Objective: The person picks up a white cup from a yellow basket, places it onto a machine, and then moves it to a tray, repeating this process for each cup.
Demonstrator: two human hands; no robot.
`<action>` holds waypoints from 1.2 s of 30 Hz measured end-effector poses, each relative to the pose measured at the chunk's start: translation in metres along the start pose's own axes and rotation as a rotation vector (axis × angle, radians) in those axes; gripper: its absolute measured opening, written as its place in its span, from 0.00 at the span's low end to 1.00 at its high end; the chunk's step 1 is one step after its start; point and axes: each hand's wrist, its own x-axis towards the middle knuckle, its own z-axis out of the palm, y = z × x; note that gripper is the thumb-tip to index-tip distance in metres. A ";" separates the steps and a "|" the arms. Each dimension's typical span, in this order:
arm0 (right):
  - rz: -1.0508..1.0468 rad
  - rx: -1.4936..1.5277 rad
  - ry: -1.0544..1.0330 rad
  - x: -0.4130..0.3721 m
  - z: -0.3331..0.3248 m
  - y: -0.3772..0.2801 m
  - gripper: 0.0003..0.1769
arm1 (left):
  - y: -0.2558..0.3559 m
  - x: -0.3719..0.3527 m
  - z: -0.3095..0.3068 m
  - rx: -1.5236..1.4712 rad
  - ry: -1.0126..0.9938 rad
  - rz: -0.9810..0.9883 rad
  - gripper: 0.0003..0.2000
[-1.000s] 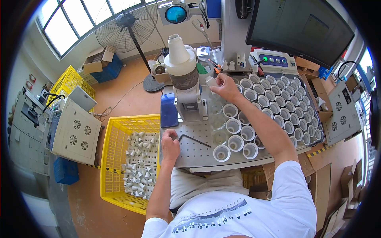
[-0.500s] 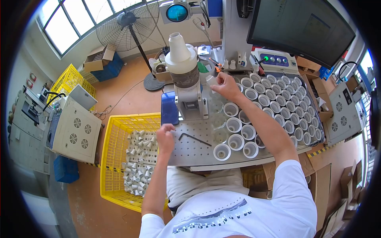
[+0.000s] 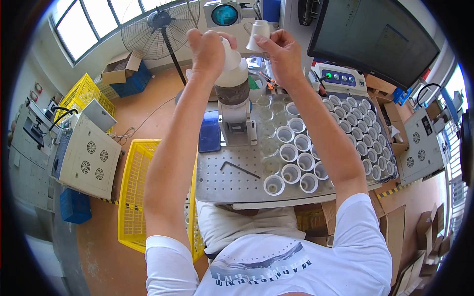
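Note:
My right hand (image 3: 285, 55) pinches a white cup-like part (image 3: 258, 35), held up to the right of the white-topped fixture (image 3: 232, 79). My left hand (image 3: 206, 49) is wrapped around the white cone part (image 3: 231, 53) on top of that fixture; the fingertips are partly hidden. Rows of white cups (image 3: 309, 182) stand on the right of the metal work table. A black hex key (image 3: 240, 169) lies on the perforated plate (image 3: 207, 185), near a blue tray (image 3: 210, 131).
A yellow basket (image 3: 129, 197) stands left of the table. Behind are a standing fan (image 3: 159, 20) and a lens head (image 3: 224, 15). A monitor (image 3: 373, 37) and a control box with knobs (image 3: 340, 76) are at the right back.
My left hand has risen from beside the yellow basket to the cone on the fixture. My right hand has lifted its white part up from the table, beside the cone.

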 end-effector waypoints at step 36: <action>0.463 -0.979 -1.128 -0.096 -0.054 -0.071 0.28 | -0.209 -0.251 -0.038 0.410 -0.271 0.158 0.13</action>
